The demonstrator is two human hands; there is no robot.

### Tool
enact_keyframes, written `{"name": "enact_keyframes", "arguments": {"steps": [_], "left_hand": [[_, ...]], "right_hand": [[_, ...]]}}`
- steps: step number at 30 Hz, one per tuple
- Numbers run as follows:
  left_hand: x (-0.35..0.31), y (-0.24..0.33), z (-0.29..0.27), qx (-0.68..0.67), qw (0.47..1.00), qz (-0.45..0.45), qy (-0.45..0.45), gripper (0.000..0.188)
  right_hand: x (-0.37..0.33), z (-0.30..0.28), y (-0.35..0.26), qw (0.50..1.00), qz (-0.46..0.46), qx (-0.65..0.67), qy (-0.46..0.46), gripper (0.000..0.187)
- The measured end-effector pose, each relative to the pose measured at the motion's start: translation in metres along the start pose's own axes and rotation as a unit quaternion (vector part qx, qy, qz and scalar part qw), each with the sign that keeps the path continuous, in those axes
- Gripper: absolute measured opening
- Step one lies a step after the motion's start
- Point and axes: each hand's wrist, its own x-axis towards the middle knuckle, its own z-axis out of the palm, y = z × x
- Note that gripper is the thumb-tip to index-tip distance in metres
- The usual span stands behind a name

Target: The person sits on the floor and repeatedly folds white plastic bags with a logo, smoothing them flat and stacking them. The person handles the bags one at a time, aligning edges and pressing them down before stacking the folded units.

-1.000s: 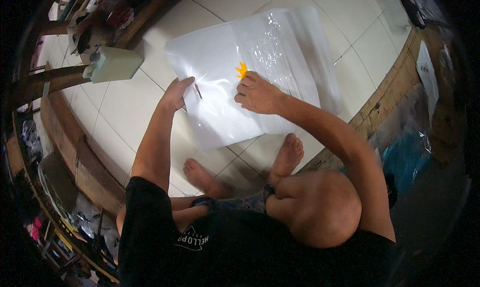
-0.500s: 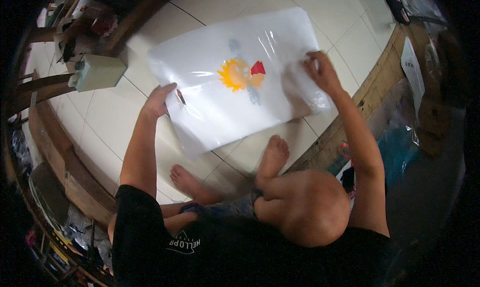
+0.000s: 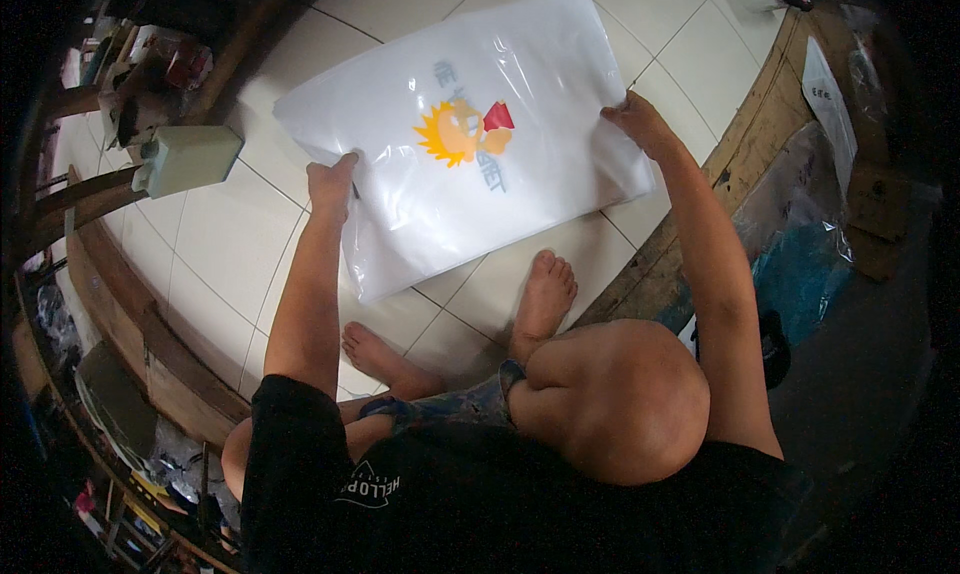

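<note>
A large white translucent plastic bag [image 3: 400, 214] stretches flat between my hands above the floor tiles. Its middle carries a yellow, orange and red printed figure with faint grey lettering that seems to show through. My left hand [image 3: 332, 186] is closed on the left edge, thumb on top, the other fingers hidden beneath. At the right edge, my right hand [image 3: 640, 126] pinches the bag between thumb and fingers. Shiny creases run across the plastic near both grips. The bag may be several layers; I cannot tell.
A pale green plastic jerrycan [image 3: 192, 161] stands at the left by curved wooden beams [image 3: 150, 314]. Along the right runs a worn wooden plank [image 3: 755, 139], with clear plastic wrappings [image 3: 800, 189] beyond it. My bare feet [image 3: 548, 294] rest on the tiles below the bag.
The bag has shifted slightly up and left in view, and its grey lettering shows more clearly. My right hand, earlier with fingers raised at the edge, now pinches it; the left thumb has moved.
</note>
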Motion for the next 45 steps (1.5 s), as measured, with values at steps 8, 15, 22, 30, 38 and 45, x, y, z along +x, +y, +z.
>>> {"name": "enact_keyframes", "arguments": {"steps": [8, 15, 22, 30, 38, 45], "left_hand": [[-0.031, 0.012, -0.027, 0.234, 0.967, 0.054, 0.080, 0.077], [-0.043, -0.001, -0.015, 0.367, 0.900, 0.191, 0.135, 0.068], [-0.061, 0.015, -0.005, 0.350, 0.908, 0.175, 0.151, 0.055], [-0.053, -0.013, -0.015, 0.387, 0.871, 0.236, 0.188, 0.034], [-0.050, -0.007, -0.013, 0.354, 0.888, 0.250, 0.150, 0.028], [-0.033, 0.041, -0.044, 0.326, 0.838, 0.410, 0.153, 0.036]], "right_hand": [[0.003, -0.006, 0.004, 0.997, -0.024, -0.027, 0.064, 0.051], [0.007, -0.004, -0.007, 0.991, -0.012, -0.129, 0.041, 0.052], [0.013, -0.003, -0.005, 0.984, -0.027, -0.165, 0.059, 0.047], [0.002, 0.011, -0.020, 0.985, -0.060, -0.153, 0.042, 0.041], [0.001, 0.014, 0.017, 0.979, -0.116, -0.062, 0.159, 0.045], [-0.143, 0.056, 0.049, 0.912, 0.034, 0.208, 0.352, 0.036]]}}
